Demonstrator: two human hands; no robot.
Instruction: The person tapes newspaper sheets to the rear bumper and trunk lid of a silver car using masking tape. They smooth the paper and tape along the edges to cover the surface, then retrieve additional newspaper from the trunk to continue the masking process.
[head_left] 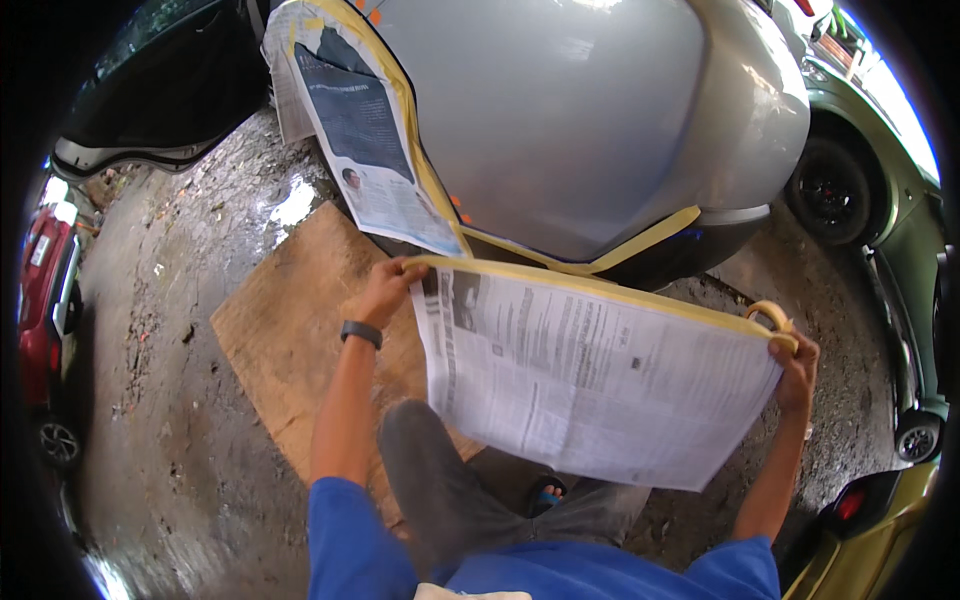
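Note:
A sheet of newspaper (580,380) is stretched between my two hands, with yellow masking tape (600,288) along its upper edge. My left hand (386,288) pinches the taped upper left corner. At the upper right corner my right hand (793,365) grips the sheet, and a roll of masking tape (770,315) sits right by its fingers. Just beyond the sheet is a silver car body panel (560,120), bordered along its lower edge by more yellow tape (650,240). Another newspaper piece (370,150) is taped over the panel's left side.
A brown board (290,320) lies on the wet, dirty ground under me. An open dark car door or lid (165,95) is at the upper left. A red car (45,300) stands far left, a green car (900,190) at right, and a yellowish car (870,550) at lower right.

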